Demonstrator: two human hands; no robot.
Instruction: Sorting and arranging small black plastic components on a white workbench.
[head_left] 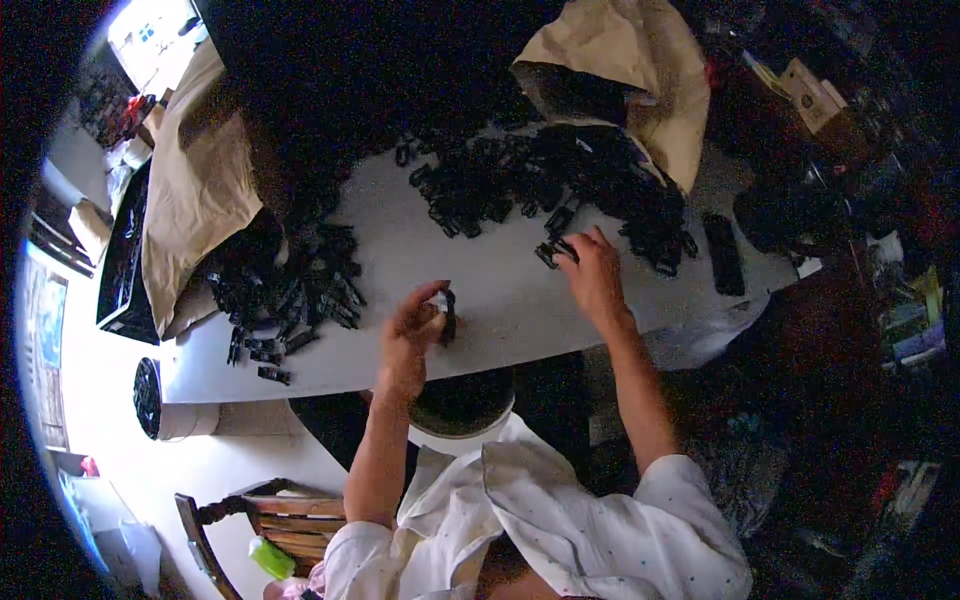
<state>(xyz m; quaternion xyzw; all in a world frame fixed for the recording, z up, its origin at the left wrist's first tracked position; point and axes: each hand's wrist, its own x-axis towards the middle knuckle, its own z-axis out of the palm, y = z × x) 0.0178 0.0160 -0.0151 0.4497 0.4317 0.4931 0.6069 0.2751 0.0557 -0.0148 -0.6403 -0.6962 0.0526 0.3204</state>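
Note:
My left hand [408, 330] is closed around a small black plastic piece [448, 318] over the front middle of the white table. Further right, my right hand [594, 275] pinches another small black part [552, 254] at the near edge of a heap. That heap of black parts [480, 180] spreads across the back of the table. A second pile of black parts [300, 290] lies at the left, with several loose ones near the table's edge. The exact kind of these parts is too dark to make out.
Brown paper sacks stand at the left [205, 190] and back right [640, 50]. A long dark object [724, 254] lies on the white table [520, 320] at the right. Below the front edge is a round container [465, 405]. A wooden chair [290, 525] and a bucket [185, 418] are at lower left.

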